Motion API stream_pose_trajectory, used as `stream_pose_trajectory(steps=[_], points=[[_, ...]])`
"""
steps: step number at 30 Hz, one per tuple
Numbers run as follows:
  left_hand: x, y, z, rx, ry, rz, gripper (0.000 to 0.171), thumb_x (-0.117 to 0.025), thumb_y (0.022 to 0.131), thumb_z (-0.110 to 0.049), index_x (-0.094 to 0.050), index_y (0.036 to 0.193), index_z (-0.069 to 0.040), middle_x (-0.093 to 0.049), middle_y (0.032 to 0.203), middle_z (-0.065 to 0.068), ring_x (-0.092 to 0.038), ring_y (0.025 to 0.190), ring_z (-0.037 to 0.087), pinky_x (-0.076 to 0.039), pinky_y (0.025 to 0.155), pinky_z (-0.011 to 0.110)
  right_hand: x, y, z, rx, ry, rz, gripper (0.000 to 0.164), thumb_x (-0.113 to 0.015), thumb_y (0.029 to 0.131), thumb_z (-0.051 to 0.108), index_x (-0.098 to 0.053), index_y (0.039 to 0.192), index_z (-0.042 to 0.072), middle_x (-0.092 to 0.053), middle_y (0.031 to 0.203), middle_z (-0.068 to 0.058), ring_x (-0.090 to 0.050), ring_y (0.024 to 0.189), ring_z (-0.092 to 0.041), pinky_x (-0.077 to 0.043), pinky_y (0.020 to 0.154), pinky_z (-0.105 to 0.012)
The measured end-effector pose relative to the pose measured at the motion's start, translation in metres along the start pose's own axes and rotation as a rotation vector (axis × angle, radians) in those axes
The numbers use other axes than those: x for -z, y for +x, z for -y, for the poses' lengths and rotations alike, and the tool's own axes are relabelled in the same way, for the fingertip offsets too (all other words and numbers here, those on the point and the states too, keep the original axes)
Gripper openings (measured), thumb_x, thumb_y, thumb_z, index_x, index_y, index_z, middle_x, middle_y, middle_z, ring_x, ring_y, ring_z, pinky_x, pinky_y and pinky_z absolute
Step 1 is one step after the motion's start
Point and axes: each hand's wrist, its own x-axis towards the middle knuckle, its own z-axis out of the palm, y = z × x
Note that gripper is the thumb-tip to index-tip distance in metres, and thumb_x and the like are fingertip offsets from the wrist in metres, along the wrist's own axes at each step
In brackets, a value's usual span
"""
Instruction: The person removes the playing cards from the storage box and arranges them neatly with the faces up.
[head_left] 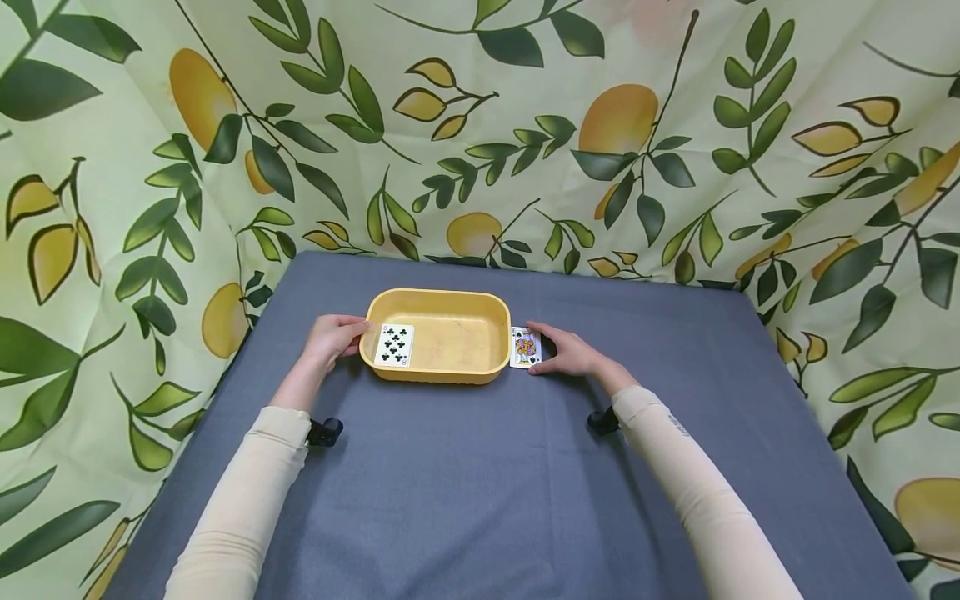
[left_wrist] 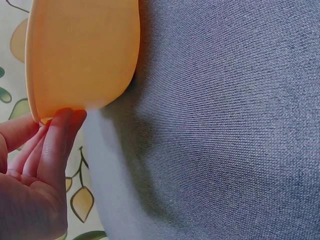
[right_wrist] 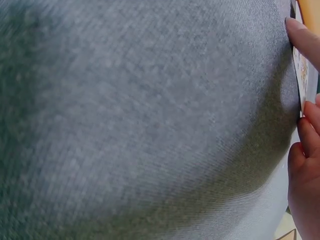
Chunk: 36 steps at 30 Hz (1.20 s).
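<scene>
A yellow rectangular tray (head_left: 457, 367) is at the middle of the blue-grey table. My left hand (head_left: 335, 340) pinches its left end, the thumb at the rim and the fingers against the outer wall, as the left wrist view shows of the tray (left_wrist: 85, 55) and the hand (left_wrist: 40, 170). Inside, at the left end, lies a clubs playing card (head_left: 394, 345), face up. Just outside the right end is a face card of spades (head_left: 527, 347), also face up. My right hand (head_left: 573, 353) grips this card by its near and far edges, between thumb and fingers.
Dark cloth (head_left: 450, 483) covers the table. Behind it and at both sides hangs a curtain (head_left: 480, 125) printed with leaves and yellow fruit. A black wrist camera (head_left: 325, 432) sits on the left wrist and another black camera (head_left: 603, 422) on the right.
</scene>
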Motion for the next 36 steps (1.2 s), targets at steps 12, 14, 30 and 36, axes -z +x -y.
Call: stream_pose_trajectory(steps=[12,14,30,36], points=[[-0.0013,-0.0007,0.0001,-0.007,-0.002,-0.008,0.040,-0.059,0.098,-0.017,-0.057,0.131,0.006,-0.059,0.127,0.023,-0.062,0.072,0.004,-0.054,0.064,0.017,0.0018,-0.0006,-0.0008,0.014,0.021,0.017,0.090,-0.081,0.081,0.031,-0.031,0.153,0.009,-0.032,0.155,-0.016,-0.029,0.141,-0.033,-0.023,0.114,-0.050],[-0.0012,-0.0008,0.0002,-0.011,0.006,-0.009,0.040,-0.059,0.098,-0.017,-0.057,0.131,0.006,-0.059,0.126,0.023,-0.062,0.072,0.004,-0.054,0.064,0.017,0.0020,-0.0006,-0.0011,0.021,0.019,0.014,0.091,-0.081,0.081,0.032,-0.030,0.153,0.008,-0.032,0.155,-0.016,-0.029,0.141,-0.034,-0.023,0.114,-0.051],[-0.0016,0.0007,0.0013,-0.002,0.022,-0.011,0.040,-0.059,0.098,-0.019,-0.058,0.131,0.004,-0.059,0.127,0.022,-0.060,0.071,0.003,-0.054,0.067,0.017,0.0013,-0.0030,-0.0019,0.026,0.022,-0.029,0.093,-0.082,0.078,0.035,-0.032,0.152,0.006,-0.034,0.154,-0.016,-0.030,0.140,-0.034,-0.024,0.114,-0.050],[-0.0015,0.0012,0.0032,-0.034,0.014,-0.003,0.039,-0.059,0.098,-0.018,-0.058,0.129,0.006,-0.060,0.126,0.023,-0.060,0.070,0.002,-0.054,0.065,0.017,0.0041,-0.0094,-0.0038,-0.033,0.081,-0.089,0.092,-0.082,0.078,0.034,-0.033,0.152,0.010,-0.033,0.155,-0.012,-0.028,0.142,-0.032,-0.023,0.114,-0.051]])
